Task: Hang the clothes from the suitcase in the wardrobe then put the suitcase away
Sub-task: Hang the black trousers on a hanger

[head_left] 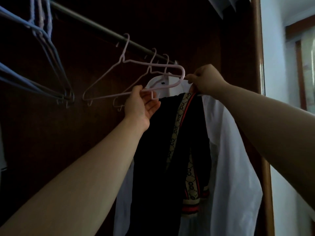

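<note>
A dark garment (153, 150) with a patterned beige, red-edged band hangs from my right hand (206, 80), which grips its top and pinches the right end of a pink hanger (136, 62). That hanger hooks on the wardrobe rail (95, 26). My left hand (141, 104) reaches up with palm open, its thumb and fingers holding the hanger's lower bar. A white shirt (230, 159) hangs behind the dark garment on another hanger. The suitcase is out of view.
Two more empty pink hangers (153, 55) hang on the rail beside the shirt. Grey hangers (51, 53) crowd the left end. The dark wooden wardrobe back (170, 23) lies behind, its frame (259, 48) at right, then a pale wall and window.
</note>
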